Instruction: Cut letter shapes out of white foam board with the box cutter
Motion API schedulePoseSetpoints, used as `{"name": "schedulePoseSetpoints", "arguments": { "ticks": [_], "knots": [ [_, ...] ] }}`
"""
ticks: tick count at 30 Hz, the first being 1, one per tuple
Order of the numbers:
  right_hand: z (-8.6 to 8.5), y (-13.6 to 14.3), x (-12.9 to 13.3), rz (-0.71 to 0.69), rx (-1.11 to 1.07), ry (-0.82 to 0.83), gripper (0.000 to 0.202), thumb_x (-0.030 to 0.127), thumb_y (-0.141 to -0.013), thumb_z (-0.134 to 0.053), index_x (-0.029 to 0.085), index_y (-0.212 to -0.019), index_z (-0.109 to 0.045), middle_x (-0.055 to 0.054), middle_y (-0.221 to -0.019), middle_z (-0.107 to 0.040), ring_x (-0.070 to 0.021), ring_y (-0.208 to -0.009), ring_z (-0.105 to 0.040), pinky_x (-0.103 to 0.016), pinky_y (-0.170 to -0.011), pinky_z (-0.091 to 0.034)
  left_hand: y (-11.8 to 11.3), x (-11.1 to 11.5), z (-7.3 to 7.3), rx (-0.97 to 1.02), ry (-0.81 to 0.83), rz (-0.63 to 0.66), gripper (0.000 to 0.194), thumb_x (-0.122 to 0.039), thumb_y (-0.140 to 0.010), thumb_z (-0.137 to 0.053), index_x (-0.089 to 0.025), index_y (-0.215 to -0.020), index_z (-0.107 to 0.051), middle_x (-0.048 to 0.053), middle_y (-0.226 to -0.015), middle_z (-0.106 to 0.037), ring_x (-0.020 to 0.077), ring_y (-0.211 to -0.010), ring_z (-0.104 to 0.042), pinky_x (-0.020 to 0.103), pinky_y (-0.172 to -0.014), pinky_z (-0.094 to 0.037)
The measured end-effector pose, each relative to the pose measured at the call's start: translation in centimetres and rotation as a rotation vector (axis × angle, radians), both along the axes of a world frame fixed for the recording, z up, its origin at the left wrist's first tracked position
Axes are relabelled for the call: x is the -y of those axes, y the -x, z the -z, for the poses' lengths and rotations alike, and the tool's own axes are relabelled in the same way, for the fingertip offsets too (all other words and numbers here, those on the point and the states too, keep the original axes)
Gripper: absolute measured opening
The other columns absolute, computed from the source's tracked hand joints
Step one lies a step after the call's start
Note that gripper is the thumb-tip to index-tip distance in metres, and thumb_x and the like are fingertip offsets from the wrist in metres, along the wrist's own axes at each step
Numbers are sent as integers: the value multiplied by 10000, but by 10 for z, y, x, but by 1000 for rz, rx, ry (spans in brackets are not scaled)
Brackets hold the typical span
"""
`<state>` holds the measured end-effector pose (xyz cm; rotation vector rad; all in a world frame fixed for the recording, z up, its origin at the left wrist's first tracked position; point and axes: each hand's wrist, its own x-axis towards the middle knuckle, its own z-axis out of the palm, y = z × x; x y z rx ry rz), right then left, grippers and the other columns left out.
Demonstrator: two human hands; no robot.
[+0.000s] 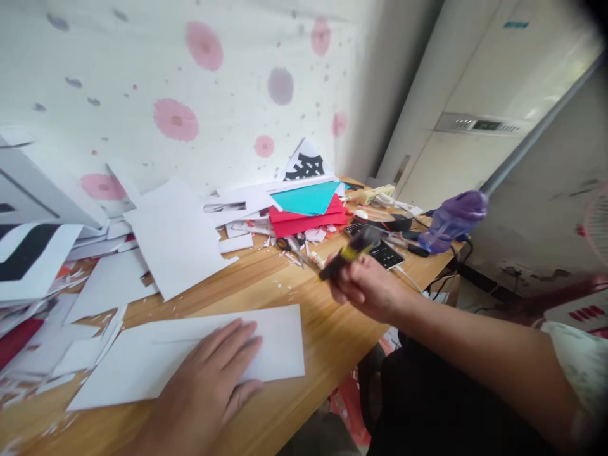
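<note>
Through the head camera I see a light-brown wooden table (327, 354), its front edge slanting from bottom centre up to the right. Near that edge lies a long white paper piece (278, 342), a strip of wood between its short right end and the table's edge. Beyond its top edge, wood dotted with tiny white scraps gives me room as far as black-handled scissors (284, 244); to the left, a large plain white sheet (175, 234) and loose offcuts crowd close. The paper looks flat and smooth, with straight right corners, a slanted left end and 1 faint line across it. My left hand (213, 373) rests on it palm down, fingers nearly straight and close together, thumb slightly apart. My right hand (365, 285) is raised, fingers curled around a black tool with yellow parts (349, 253), blurred, its narrow end towards the left.
</note>
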<state>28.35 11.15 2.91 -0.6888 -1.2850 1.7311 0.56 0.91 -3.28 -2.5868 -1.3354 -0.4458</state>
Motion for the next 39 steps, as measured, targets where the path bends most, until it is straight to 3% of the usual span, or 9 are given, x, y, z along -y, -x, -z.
{"name": "schedulePoseSetpoints", "arguments": {
  "ticks": [3,10,12,16,18,23,27,33,39],
  "knots": [
    [-3,8,-9,17,25,16,530,654,-537,-705,216,-605,-415,108,-410,-222,-72,-394,-313,-220,-428,-318,-1,3,-8,32,120,-7,414,-417,-834,-528,-220,-1194,-587,50,-1309,-543,250,-1239,-444,385,-1014,-404],
    [0,27,-10,-12,174,-45,331,494,-657,-671,220,-786,-537,115,-410,-301,-62,-362,-334,-250,-496,-420,-3,2,-10,69,262,1,405,-339,-851,-516,-204,-1230,-555,48,-1333,-516,262,-1261,-423,431,-1054,-349],
    [3,30,-8,-105,210,-36,354,483,-672,-648,211,-884,-570,95,-428,-418,-75,-371,-399,-267,-514,-450,-1,3,-7,40,237,24,389,-330,-874,-482,-217,-1242,-541,39,-1336,-513,273,-1271,-409,461,-1039,-362],
    [13,30,-8,-351,227,1,510,464,-690,-658,202,-1107,-527,-31,-759,-668,-152,-568,-597,-285,-530,-482,4,7,-2,-28,224,58,409,-235,-890,-450,-251,-1298,-471,8,-1400,-437,273,-1322,-324,480,-1047,-355],
    [17,30,-9,-357,250,-57,415,397,-704,-685,197,-1043,-555,-25,-756,-660,-152,-622,-616,-276,-573,-493,5,9,-3,-54,208,70,474,-184,-866,-461,-253,-1333,-421,-2,-1443,-370,270,-1353,-253,481,-1067,-331],
    [26,38,-12,-212,350,-249,209,286,-671,-738,177,-746,-577,40,-604,-576,-70,-500,-529,-171,-448,-402,5,10,-15,-81,227,84,547,-66,-810,-376,-237,-1327,-428,2,-1452,-358,250,-1371,-204,470,-1059,-347],
    [31,44,-19,-339,343,-230,211,275,-734,-680,176,-906,-610,35,-637,-617,-75,-495,-544,-176,-440,-424,5,10,-21,-59,258,93,552,-69,-794,-373,-237,-1315,-445,1,-1445,-373,251,-1376,-188,474,-1077,-312],
    [26,43,-27,-486,458,-496,208,149,-750,-650,193,-952,-629,-10,-921,-682,-121,-826,-641,-199,-710,-516,8,10,-20,-71,271,110,529,-102,-831,-363,-241,-1338,-417,-3,-1461,-342,244,-1378,-181,471,-1082,-297],
    [26,40,-30,-562,498,-591,246,180,-782,-631,199,-1027,-610,-17,-997,-671,-137,-925,-632,-231,-808,-513,5,8,-23,-26,274,95,470,-102,-857,-326,-239,-1275,-492,1,-1413,-424,230,-1371,-208,462,-1076,-308]
  ]
}}
